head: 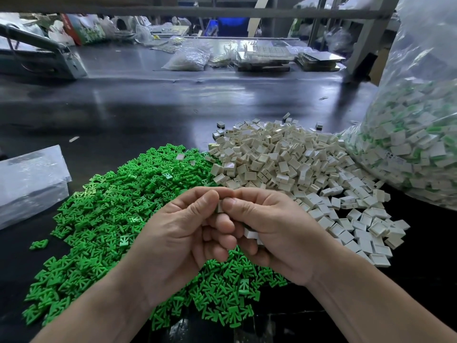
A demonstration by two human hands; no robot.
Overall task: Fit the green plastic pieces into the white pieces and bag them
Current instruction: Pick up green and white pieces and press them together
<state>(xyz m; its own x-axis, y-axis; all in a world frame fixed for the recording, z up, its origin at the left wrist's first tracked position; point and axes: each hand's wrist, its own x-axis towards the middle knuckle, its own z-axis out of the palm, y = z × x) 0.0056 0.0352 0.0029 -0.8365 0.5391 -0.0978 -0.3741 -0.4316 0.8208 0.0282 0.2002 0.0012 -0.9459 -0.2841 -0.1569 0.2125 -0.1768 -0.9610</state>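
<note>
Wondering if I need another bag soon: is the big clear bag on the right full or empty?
Partly full. The clear bag holds white-and-green pieces in its lower part; above them it is empty plastic.

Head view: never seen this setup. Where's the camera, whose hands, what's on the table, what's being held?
No machine here: a person works with two bare hands, and the one camera sits on their head, looking forward and down. The left hand enters from lower left, the right hand from lower right. On the dark table lie a heap of green plastic pieces and, to its right, a heap of white pieces. The large clear bag at far right holds white pieces with green showing in them. At the left lie flat clear bags. Both hands pinch one small white piece between them; the right hand also keeps a spare white piece under its fingers. Whether a green piece is inside cannot be seen.
</note>
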